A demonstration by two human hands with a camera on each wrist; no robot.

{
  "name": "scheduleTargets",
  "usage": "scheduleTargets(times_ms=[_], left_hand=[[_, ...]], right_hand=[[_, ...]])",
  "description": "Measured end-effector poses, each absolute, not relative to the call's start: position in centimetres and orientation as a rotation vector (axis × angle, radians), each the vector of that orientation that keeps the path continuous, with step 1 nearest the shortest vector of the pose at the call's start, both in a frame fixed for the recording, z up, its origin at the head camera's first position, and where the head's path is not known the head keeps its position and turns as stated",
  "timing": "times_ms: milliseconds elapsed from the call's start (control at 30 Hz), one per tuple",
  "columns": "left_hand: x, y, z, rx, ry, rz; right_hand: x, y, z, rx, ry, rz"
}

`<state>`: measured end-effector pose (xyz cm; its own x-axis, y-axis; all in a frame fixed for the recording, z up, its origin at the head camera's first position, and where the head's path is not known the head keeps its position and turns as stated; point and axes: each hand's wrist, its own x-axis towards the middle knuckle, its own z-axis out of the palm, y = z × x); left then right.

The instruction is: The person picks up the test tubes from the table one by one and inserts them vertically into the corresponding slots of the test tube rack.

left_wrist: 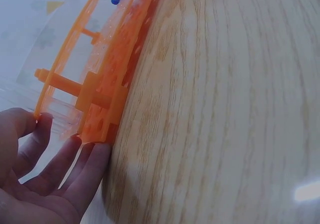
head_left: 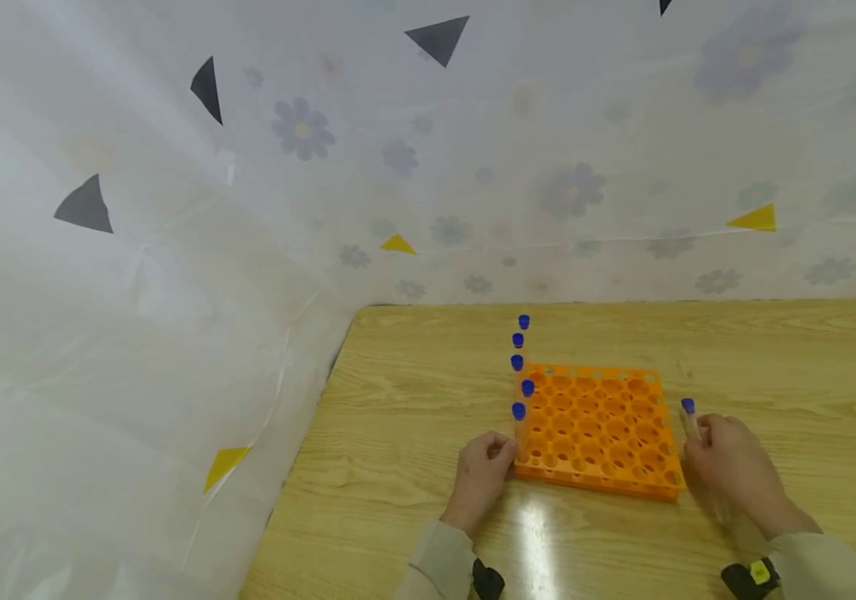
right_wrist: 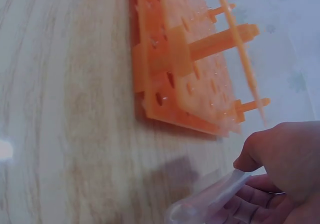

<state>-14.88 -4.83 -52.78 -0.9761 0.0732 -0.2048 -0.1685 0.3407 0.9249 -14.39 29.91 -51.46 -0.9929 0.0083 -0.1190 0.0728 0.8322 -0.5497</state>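
Note:
An orange test tube rack (head_left: 598, 483) stands on the wooden table, its rows of round holes facing up. Several clear test tubes with blue caps (head_left: 518, 412) stand upright in a line along its left side. At the front left corner, my left hand (head_left: 482, 477) holds the rack; the left wrist view shows the fingertips (left_wrist: 101, 149) against its tiers. Right of the rack, my right hand (head_left: 737, 465) pinches another blue-capped test tube (right_wrist: 202, 204) between thumb and fingers. This tube is tilted, its cap pointing up and away, its rounded bottom towards me, apart from the rack.
The wooden table (head_left: 390, 400) ends at the back against a pale curtain (head_left: 473, 167) with a flower print. A second pale sheet (head_left: 135, 350) hangs along the left side. Dark straps (head_left: 750, 579) are on both wrists.

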Motion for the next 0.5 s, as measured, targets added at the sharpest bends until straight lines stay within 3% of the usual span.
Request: scheduleTargets(times_ms=[500], left_hand=[[-14.8,-4.8,-52.4,-0.098,2.398,1.676]], right_hand=[[-14.3,28.7,-49.3,-0.045,3.071,-0.978]])
